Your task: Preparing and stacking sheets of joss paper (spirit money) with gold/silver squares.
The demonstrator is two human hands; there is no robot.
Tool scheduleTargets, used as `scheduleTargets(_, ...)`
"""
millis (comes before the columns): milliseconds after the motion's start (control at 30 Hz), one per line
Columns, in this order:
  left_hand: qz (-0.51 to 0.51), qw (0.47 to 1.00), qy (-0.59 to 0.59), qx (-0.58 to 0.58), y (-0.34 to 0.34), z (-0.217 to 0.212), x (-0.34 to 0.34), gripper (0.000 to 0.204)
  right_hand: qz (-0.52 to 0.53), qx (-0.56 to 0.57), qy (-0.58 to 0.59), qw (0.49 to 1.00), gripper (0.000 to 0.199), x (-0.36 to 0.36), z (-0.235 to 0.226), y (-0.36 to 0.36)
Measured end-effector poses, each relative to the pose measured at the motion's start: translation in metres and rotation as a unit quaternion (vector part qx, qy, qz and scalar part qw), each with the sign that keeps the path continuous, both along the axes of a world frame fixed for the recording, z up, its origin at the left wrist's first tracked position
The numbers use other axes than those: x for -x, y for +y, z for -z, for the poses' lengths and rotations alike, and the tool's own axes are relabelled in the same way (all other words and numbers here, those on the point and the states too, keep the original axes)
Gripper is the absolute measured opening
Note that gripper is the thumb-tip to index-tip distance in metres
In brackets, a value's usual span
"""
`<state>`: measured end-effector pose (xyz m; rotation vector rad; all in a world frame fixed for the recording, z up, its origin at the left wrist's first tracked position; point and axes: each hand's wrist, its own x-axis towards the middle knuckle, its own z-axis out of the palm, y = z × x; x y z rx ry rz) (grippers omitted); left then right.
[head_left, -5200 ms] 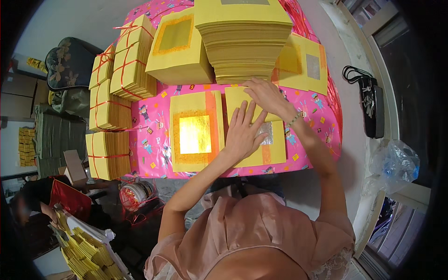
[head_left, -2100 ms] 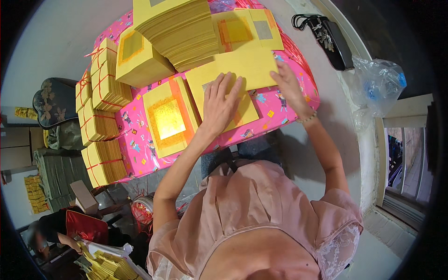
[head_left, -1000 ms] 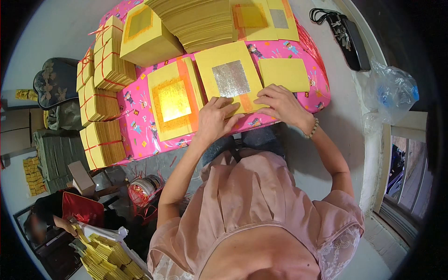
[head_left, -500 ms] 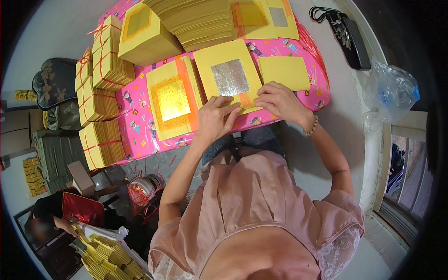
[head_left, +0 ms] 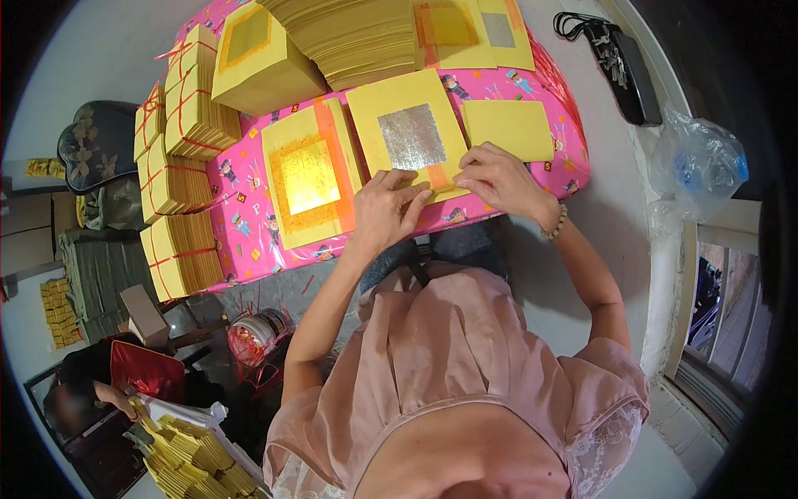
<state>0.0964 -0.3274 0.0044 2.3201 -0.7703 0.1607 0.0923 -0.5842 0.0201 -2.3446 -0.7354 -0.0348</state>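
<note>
Paper [head_left: 411, 135]: near edge pinched by left hand [head_left: 385, 208], right hand [head_left: 504, 183]; apparently mid-fold; next move likely needs even pressure.

left hand [head_left: 387, 205]: fingers [head_left: 401, 177] bent | right hand [head_left: 501, 182]: fingers pinched | elbows [head_left: 610, 314] bent

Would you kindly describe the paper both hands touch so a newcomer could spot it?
Find the pink tablecloth. At its near edge, the left hand and right hand touch a yellow paper lying between two others. Its silver square sets it apart: the left neighbour bears a gold one, the right neighbour is plain.
</note>
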Motion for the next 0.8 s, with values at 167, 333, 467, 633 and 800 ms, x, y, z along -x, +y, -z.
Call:
scheduleTargets(167, -0.001, 1.000, 0.006, 0.005, -0.001, -0.001, 0.000, 0.020, 0.004, 0.002, -0.001, 1.000, 0.013, 0.001, 0.001, -0.001)
scheduleTargets(333, 0.002, 0.999, -0.033, 0.007, 0.002, -0.001, -0.003, 0.017, 0.009, 0.030, -0.099, 0.995, 0.021, 0.007, -0.005, 0.009)
scheduleTargets(467, -0.002, 0.999, -0.007, -0.031, 0.001, -0.005, -0.009, 0.017, 0.010, 0.054, -0.132, 0.990, 0.020, 0.007, 0.003, 0.013)
scheduleTargets(633, -0.023, 0.998, -0.050, 0.000, 0.000, -0.017, -0.016, 0.031, 0.013, 0.036, -0.105, 0.994, 0.014, -0.022, -0.012, 0.014)
scheduleTargets(800, -0.061, 0.971, -0.232, 0.019, -0.002, -0.018, -0.006, 0.053, 0.058, -0.018, -0.041, 0.997, 0.017, -0.062, -0.031, 0.019)
